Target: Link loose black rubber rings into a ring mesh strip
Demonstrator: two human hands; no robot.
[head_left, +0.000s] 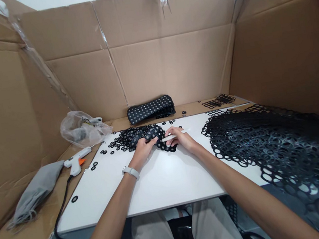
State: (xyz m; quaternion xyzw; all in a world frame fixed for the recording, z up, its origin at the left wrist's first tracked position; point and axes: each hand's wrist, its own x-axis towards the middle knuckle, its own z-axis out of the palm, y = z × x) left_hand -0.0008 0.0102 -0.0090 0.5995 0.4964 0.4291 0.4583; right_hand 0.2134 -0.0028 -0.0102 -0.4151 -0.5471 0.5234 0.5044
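Black ringed sheet (138, 136) near the table's (158, 185) far edge sits gripped in curled fingers of the left hand (142, 150), the right hand (182, 139) pinching a white stick (172, 136).

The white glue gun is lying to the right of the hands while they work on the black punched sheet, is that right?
No. The head view shows the white glue gun lying to the left of the hands. The left hand grips the black punched sheet and the right hand holds a white stick against it.
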